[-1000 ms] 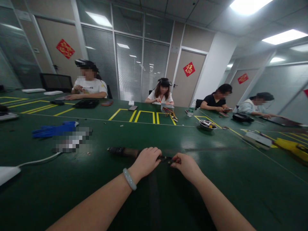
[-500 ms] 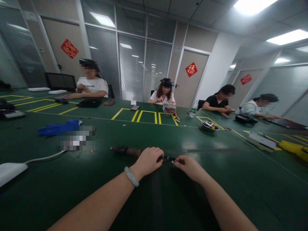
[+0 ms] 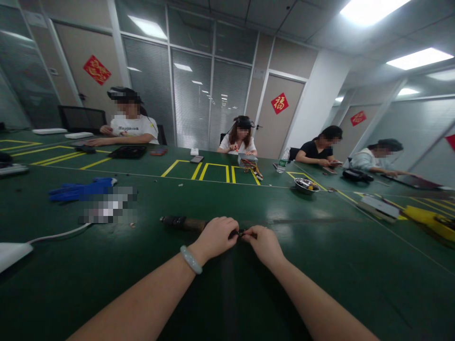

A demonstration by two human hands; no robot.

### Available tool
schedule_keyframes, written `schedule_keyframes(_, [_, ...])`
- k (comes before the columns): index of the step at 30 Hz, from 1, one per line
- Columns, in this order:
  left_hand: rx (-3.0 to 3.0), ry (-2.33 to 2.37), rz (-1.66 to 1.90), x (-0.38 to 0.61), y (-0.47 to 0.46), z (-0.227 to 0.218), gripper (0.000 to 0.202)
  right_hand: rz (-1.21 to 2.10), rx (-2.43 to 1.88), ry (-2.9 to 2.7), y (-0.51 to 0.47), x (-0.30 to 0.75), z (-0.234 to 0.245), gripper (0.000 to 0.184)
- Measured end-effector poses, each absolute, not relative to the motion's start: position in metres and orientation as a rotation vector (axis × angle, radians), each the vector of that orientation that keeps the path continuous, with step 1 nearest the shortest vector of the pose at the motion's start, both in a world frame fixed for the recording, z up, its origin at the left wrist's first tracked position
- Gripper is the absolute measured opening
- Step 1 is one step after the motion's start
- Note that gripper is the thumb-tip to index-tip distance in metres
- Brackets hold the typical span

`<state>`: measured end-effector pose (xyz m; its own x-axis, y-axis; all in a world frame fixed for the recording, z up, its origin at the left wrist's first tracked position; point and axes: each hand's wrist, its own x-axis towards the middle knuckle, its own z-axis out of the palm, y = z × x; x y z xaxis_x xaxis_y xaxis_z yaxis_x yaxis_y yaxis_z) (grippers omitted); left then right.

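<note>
My left hand [image 3: 216,237], with a pale bracelet [image 3: 191,259] on its wrist, is closed around the near end of a long dark tool [image 3: 183,222] that lies on the green table [image 3: 106,265]. My right hand [image 3: 263,242] sits just to its right with fingertips pinched on a small dark part [image 3: 242,233] between the two hands. The hands nearly touch. What the small part is I cannot make out.
Blue gloves [image 3: 80,190] and a white cable [image 3: 59,234] lie to the left. A metal bowl [image 3: 305,184] and a water bottle [image 3: 282,161] stand at the right back. Several seated people work along the far side. Yellow tape lines mark the table.
My right hand has moved left until it almost meets the left hand. The left hand has stayed on the tool.
</note>
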<state>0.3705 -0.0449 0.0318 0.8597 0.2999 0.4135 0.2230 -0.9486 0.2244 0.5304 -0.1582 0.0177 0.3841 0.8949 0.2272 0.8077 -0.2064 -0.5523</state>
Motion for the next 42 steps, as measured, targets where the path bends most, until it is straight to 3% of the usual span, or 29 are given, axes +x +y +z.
schedule_keyframes(34, [2.849,0.413,0.634,0.370,-0.045,0.032,0.005,0.192,-2.124,-1.441,-0.161,0.515,0.026,0.014])
schedule_keyframes(42, [2.848,0.380,0.629,0.371,-0.041,0.029,0.003,-0.008,-2.057,-1.604,-0.161,0.516,0.024,0.016])
